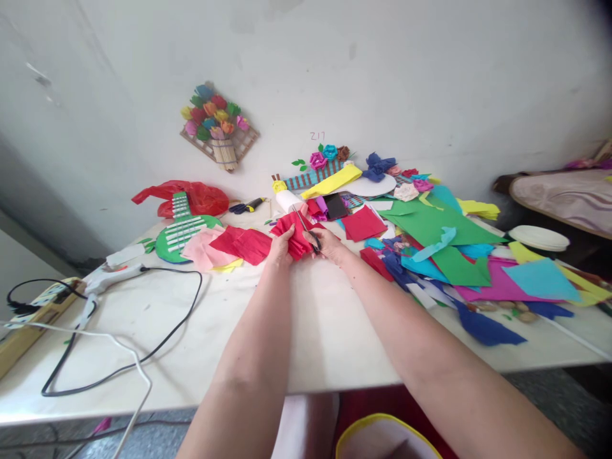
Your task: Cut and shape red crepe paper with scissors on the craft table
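Supporting desk [229, 344]: pale-topped, reaching well past the held red paper [291, 234] on both sides.
Paper heap [447, 220]: green, blue, magenta and yellow sheets overlapping to the right of the held red paper, crowding that side.
Plastic bag [208, 196]: red and crumpled, behind and left of it, partly hidden by the guitar-shaped piece [164, 241].
Wall bouquet [216, 121]: many-coloured flowers on a lattice, above and left of it.
Guitar-shaped piece: green with white strips, left of it, partly covered by pink paper [201, 250].
Glue gun [112, 277]: white, farther left of it.
Loose red paper [243, 245]: just left of it, cluttering that side.
Held red paper: bunched between the two hands.
Left hand [283, 245]: fingers gripping its left part.
Right hand [326, 245]: closed around the scissors' handles, at its right edge.
Scissors [313, 241]: dark-handled, blade against it; the blades' opening is unclear.
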Available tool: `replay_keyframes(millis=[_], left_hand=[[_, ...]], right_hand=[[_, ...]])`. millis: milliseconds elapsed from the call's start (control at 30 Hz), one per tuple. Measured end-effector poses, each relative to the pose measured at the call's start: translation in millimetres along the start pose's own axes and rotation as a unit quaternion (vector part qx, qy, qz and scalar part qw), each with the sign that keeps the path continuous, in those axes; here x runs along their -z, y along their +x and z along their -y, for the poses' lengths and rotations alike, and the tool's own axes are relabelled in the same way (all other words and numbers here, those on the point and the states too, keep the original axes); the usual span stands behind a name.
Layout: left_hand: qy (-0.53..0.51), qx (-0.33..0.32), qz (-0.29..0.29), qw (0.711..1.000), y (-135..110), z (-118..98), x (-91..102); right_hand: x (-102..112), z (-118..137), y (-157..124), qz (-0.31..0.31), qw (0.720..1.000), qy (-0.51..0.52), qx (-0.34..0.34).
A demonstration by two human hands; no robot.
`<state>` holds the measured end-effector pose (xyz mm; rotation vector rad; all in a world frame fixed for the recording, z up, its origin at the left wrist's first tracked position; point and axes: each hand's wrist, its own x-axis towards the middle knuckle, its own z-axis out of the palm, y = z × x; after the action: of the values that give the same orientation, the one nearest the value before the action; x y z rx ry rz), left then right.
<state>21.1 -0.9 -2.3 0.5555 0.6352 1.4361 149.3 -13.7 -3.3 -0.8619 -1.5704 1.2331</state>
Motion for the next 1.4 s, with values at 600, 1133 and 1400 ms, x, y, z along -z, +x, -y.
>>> replay_keyframes(millis=[600, 1133, 1400], left_hand=[[0.022, -0.002, 0.021, 1.000, -2.6, -0.1, 0.6], [0.029, -0.010, 0.005, 1.000, -6.5, -0.1, -4.3], [0.018, -0.012, 0.008, 1.000, -2.1, 0.9, -1.2]], right_hand=[[1.1, 8.9, -3.5, -0.003, 1.000, 0.001, -0.019], [-2.5, 15.2, -5.5, -0.023, 0.999, 0.034, -0.006], [-1.6, 8.2, -0.9, -0.025, 0.999, 0.045, 0.006]])
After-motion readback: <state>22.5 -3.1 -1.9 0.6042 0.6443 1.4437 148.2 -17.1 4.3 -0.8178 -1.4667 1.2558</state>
